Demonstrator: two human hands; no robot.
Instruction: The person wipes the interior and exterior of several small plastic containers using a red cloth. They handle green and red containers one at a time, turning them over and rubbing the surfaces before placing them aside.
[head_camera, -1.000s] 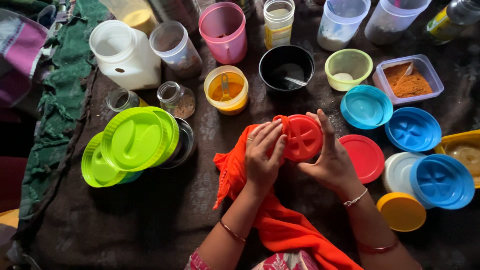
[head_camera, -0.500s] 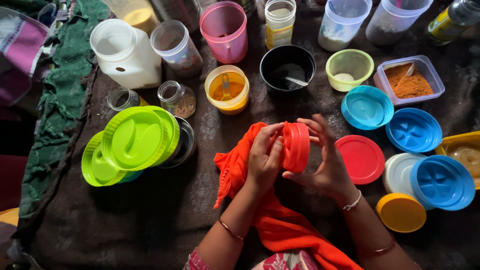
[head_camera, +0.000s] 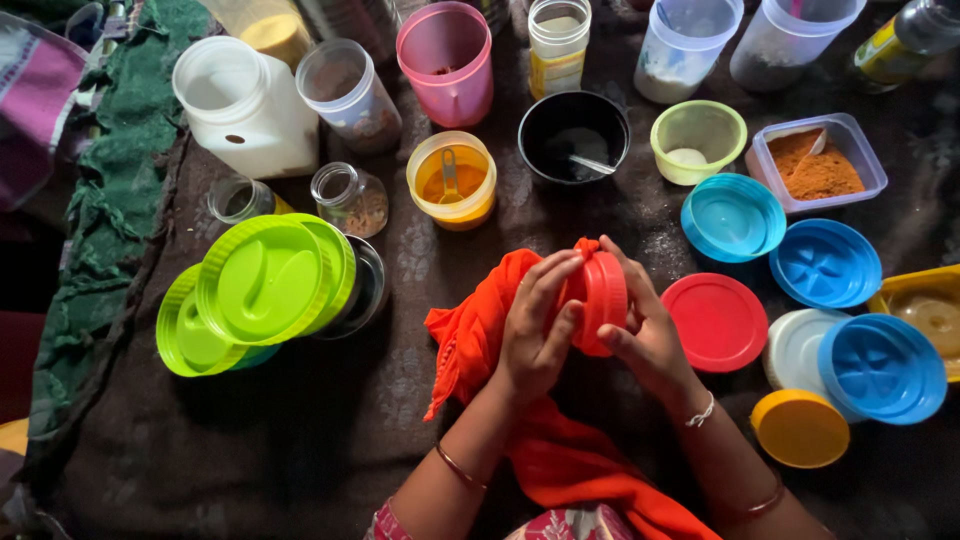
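My left hand (head_camera: 535, 325) and my right hand (head_camera: 645, 330) both hold a round red lid (head_camera: 603, 300), turned on edge between them. An orange cloth (head_camera: 480, 330) is bunched under my left hand's fingers against the lid and trails down toward my lap. A second, flat red lid (head_camera: 717, 321) lies on the dark mat just right of my right hand.
Green lids (head_camera: 265, 280) are stacked at left. Blue lids (head_camera: 826, 262), a white lid and a yellow lid (head_camera: 799, 428) lie at right. Open jars, a white canister (head_camera: 245, 105), a pink cup (head_camera: 447, 60), a black bowl (head_camera: 573, 135) and a tub of orange powder (head_camera: 815, 162) line the back.
The red lid has turned from face-up to standing on edge between my hands, and my left hand with the cloth has shifted over its side.
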